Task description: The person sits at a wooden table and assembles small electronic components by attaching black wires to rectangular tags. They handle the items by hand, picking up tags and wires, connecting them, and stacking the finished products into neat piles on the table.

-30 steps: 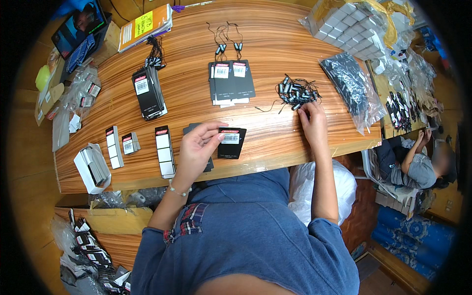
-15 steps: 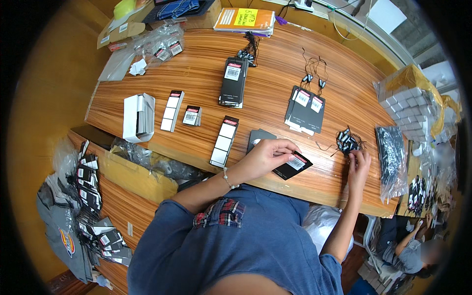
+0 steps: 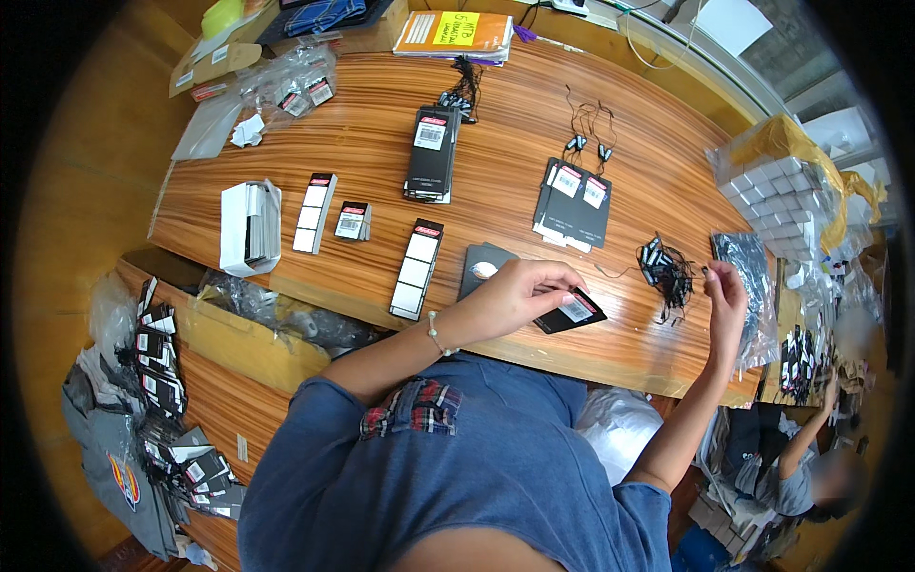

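Observation:
My left hand [image 3: 522, 297] pinches a black hang tag [image 3: 564, 322] with a white barcode sticker and a red strip, held tilted over the table's near edge. My right hand [image 3: 727, 297] is closed in a pinch on the end of a black tag string, right of a tangled pile of black tag strings [image 3: 673, 276] with small grey-black seals. Partly behind my left hand lie dark grey cards [image 3: 475, 265]. Beyond them rest dark tags with strings attached [image 3: 578, 205], their cords stretched toward the far side.
A stack of long dark tags [image 3: 431, 157] stands mid-table. Toward the left are sticker-type strips [image 3: 416, 272], a small tag stack [image 3: 353, 221] and a white box of cards [image 3: 251, 229]. A plastic-wrapped dark pack [image 3: 745, 315] and a bagged block of white boxes [image 3: 777, 195] sit right.
My right hand has moved right and slightly up, away from the string pile, drawing a string end with it. The pile has spread. My left hand still holds the hang tag.

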The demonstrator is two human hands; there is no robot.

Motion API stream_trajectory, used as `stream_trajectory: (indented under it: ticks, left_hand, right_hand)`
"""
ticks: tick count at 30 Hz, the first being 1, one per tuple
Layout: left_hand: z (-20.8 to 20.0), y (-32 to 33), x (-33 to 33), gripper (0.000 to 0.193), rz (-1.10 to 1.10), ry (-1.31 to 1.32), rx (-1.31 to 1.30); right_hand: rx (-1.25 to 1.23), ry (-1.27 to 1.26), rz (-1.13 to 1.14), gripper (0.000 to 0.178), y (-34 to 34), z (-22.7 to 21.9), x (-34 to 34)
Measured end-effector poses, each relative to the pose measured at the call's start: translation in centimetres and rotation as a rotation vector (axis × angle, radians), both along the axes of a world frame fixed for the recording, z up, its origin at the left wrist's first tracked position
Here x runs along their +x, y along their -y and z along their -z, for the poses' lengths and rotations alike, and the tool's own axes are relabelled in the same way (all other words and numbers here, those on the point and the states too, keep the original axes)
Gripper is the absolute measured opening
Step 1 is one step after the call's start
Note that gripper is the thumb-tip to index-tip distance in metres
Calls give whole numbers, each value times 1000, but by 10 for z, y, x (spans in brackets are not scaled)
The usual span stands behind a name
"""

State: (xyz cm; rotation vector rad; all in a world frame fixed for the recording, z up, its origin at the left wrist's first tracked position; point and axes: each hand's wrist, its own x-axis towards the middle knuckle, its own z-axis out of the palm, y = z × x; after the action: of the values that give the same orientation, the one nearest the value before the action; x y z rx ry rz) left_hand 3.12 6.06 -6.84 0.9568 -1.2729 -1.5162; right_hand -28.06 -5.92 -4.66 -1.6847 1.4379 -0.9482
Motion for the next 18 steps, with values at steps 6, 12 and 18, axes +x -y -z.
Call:
stream_trajectory:
  ticks: [6,12,18]
  left_hand:
    - [-15,0,1,17,13,90,13]
    - [-27,12,-3,16,51,75,56]
    - [-51,31,-18,14,69,108,-160]
  right_hand:
    - [27,-152,13,16,9,1,-13]
    - [-400,128,118,17,3,-36,12]
    - [-119,182,-89,17,-21,-63,26]
